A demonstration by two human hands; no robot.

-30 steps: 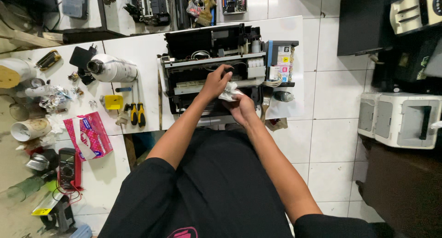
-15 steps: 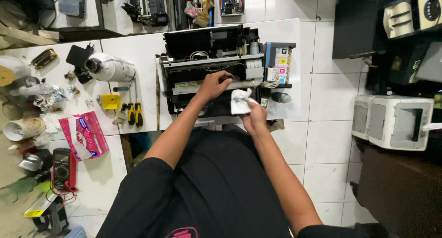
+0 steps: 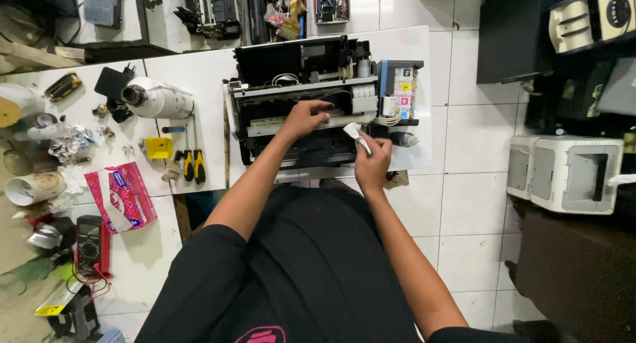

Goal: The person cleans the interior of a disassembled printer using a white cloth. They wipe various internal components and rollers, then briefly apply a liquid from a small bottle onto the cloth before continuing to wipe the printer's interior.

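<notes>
An opened black printer [image 3: 285,71] with its cover off stands on the white table [image 3: 205,78] in front of me. My left hand [image 3: 305,116] rests on the printer's middle rail, fingers curled down onto the mechanism. My right hand [image 3: 372,161] is at the printer's front right corner and pinches a small white tissue [image 3: 354,132]. Coloured ink tanks [image 3: 401,90] sit on the printer's right side.
Two yellow-handled screwdrivers [image 3: 193,164], a yellow block [image 3: 159,147], a paper roll [image 3: 158,98] and a pink tissue pack [image 3: 120,197] lie to the left. A multimeter [image 3: 89,243] sits lower left. White and dark printers [image 3: 570,174] stand on the tiled floor at right.
My right hand has drawn back from the printer's middle to its front right corner with the tissue. My left hand stays on the rail.
</notes>
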